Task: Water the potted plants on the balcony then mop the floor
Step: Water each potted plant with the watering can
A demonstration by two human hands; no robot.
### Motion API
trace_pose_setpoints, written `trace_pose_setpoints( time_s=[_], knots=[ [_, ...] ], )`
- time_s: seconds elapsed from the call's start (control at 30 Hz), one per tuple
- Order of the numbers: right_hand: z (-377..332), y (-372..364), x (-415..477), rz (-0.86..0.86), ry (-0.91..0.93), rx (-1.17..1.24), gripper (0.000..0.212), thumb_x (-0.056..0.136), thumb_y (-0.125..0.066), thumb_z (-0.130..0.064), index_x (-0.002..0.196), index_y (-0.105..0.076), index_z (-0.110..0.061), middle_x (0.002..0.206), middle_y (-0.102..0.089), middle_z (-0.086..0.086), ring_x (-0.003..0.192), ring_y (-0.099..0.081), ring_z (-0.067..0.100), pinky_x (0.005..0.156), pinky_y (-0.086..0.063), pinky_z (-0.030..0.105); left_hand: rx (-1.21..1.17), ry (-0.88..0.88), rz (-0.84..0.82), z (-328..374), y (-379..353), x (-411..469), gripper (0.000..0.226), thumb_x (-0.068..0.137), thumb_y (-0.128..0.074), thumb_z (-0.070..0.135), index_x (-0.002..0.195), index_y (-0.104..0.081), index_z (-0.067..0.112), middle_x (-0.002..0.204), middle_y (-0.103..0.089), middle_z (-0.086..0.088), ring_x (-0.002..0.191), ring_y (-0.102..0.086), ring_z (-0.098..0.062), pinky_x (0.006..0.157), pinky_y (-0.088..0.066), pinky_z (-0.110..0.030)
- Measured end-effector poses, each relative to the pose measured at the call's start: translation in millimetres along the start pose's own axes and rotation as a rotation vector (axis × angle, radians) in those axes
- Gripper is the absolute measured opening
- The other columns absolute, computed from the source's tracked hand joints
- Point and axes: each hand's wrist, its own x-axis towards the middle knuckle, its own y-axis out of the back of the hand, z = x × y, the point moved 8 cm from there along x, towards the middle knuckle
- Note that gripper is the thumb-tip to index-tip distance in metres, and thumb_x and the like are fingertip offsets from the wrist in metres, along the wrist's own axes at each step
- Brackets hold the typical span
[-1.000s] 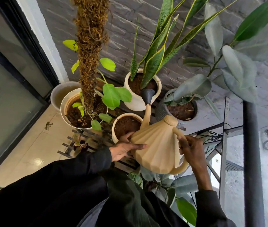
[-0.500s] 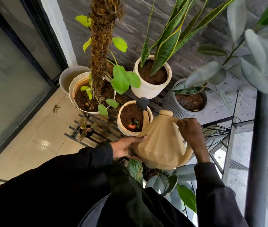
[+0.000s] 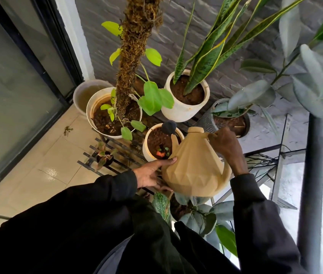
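At L, a moss-pole pot (image 3: 105,115) stands on the slatted rack (image 3: 126,155), w/ a tiny red-leaved plant (image 3: 104,157) set low beside it. The left hand (image 3: 152,173) is laid flat, fingers straight, against the lower side of the watering can (image 3: 194,167), prob. to take the weight & steady the tilt. The can is held over the small cream pot (image 3: 162,143), w/ its dark rose (image 3: 169,127) above the soil so water would land inside the rim. No stream can be made out. The snake plant pot (image 3: 186,99) is seen behind. The right hand (image 3: 226,147) is curled round the can's handle near the lid, to steer the pour. A grey pot (image 3: 229,121) sits by the wall.
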Motion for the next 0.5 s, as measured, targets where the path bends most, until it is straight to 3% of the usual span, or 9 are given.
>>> trace_pose_setpoints(
  time_s=[0.13, 0.3, 0.5],
  knots=[
    [-4.5, -1.8, 3.8, -0.009, -0.013, -0.004, 0.030, 0.101, -0.062, -0.027, 0.085, -0.061, -0.002, 0.076, -0.057, 0.013, 0.068, -0.053, 0.025, 0.063, -0.044, 0.037, 0.022, -0.001, 0.012, 5.4, 7.9, 0.0, 0.107, 0.044, -0.105, 0.036, 0.135, -0.052, 0.016, 0.139, -0.048, -0.022, 0.123, -0.051, -0.054, 0.084, -0.055, -0.072],
    [-7.0, -4.6, 4.4, -0.011, -0.044, 0.006, 0.036, 0.103, -0.062, -0.033, 0.100, -0.066, 0.002, 0.083, -0.060, 0.015, 0.073, -0.057, 0.028, 0.067, -0.051, 0.041, 0.042, 0.007, 0.006, 12.0, 14.6, -4.0, 0.104, 0.045, -0.105, 0.036, 0.133, -0.052, 0.015, 0.140, -0.048, -0.020, 0.123, -0.050, -0.054, 0.086, -0.053, -0.074],
    [-16.1, -5.1, 1.9, -0.015, -0.063, -0.004, 0.033, 0.104, -0.062, -0.030, 0.104, -0.066, 0.002, 0.086, -0.060, 0.014, 0.074, -0.056, 0.026, 0.065, -0.047, 0.038, 0.055, 0.028, -0.008, 20.0, 20.0, -6.0, 0.107, 0.047, -0.105, 0.036, 0.136, -0.050, 0.017, 0.140, -0.046, -0.022, 0.123, -0.049, -0.054, 0.087, -0.053, -0.074]
  ],
)
